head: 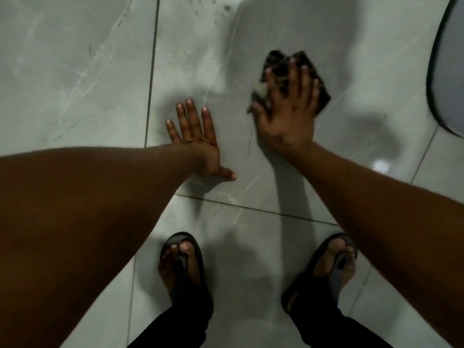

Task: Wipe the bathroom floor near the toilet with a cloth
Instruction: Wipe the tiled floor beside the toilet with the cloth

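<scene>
Cloth [288, 79], dark and crumpled with a paler patch at its left edge, lies on the grey marbled floor tile [75, 71] on the right side of the scene, far from the feet. The right hand [288, 114] is pressed flat on top of it, palm down, fingers spread apart across the fabric rather than curled around it; the hand and cloth look slightly blurred. The left hand [198, 141] rests flat on the bare tile just left of the right one, fingers splayed and thumb pointing right, touching only the floor. Both bare forearms reach in from the near corners. A dark-rimmed rounded object [449, 71] sits at the far right edge, apart from the cloth; what it is cannot be told. Small dark spots [221, 8] mark the tile at the far edge. Nearest the camera, two feet in dark sandals [183, 262] stand on the tile, with dark trouser legs [175, 330] below them.
</scene>
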